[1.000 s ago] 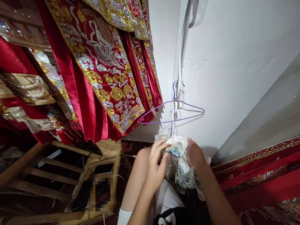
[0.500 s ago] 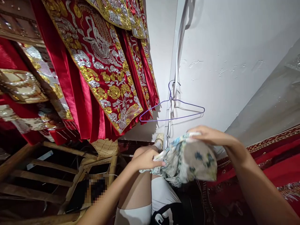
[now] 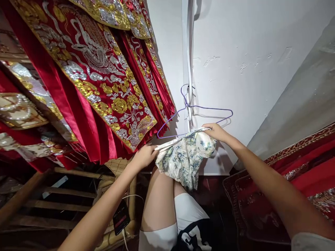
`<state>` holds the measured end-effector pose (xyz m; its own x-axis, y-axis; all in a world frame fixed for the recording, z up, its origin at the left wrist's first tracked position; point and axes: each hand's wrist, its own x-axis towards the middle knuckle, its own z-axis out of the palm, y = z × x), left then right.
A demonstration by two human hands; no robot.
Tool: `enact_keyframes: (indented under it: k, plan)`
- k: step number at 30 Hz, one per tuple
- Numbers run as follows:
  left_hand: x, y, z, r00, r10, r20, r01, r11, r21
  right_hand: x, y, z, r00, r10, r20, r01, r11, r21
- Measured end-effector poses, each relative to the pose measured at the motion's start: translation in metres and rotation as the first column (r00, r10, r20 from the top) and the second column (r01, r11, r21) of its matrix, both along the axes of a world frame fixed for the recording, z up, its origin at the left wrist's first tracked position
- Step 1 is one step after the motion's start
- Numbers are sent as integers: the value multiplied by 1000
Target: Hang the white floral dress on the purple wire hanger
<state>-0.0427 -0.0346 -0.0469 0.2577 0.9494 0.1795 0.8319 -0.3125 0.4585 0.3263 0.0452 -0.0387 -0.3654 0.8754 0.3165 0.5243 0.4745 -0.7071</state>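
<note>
With left hand (image 3: 145, 156) and right hand (image 3: 217, 133), gripping floral-print garment (image 3: 180, 158) by one edge near purple hanger (image 3: 186, 104); apparently spreading it, next probably needing alignment with that hanger.

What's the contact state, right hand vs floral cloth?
Touching. The head view shows the right hand gripping the floral cloth by its top edge, with no gap between them there.

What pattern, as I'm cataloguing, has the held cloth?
The cloth is floral, bluish on off-white; head view.
</note>
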Motion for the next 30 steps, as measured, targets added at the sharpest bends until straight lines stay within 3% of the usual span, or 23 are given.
enact_keyframes:
  k: [4,9,11,13,16,19,21,27,30]
  plan:
    - [6,8,0,976,-16,216,-14,991,135,15,-15,11,998,59,0,-59,998,-18]
    - [30,26,32,906,90,414,-208,946,248,1,-30,17,993,115,-11,-116,990,-85]
    - [36,37,48,863,42,504,-164,966,201,-4,-37,15,990,139,-21,-141,987,-77]
    - [38,46,61,802,-28,597,-38,994,98,-4,-44,14,992,120,-28,-121,992,-24]
    - [34,53,73,720,-57,691,136,989,-61,9,-47,15,993,-78,-92,86,993,87]
    - [30,53,74,627,-32,779,212,968,-132,31,-36,21,921,-315,-229,353,924,148]
    - [31,54,71,576,4,817,249,951,-181,44,-21,25,897,-372,-239,409,904,126]
    - [39,65,59,452,144,880,237,932,-274,57,12,29,952,-297,-68,303,947,110]
    - [36,72,56,352,136,926,198,956,-216,65,11,35,959,-254,-122,265,960,88]
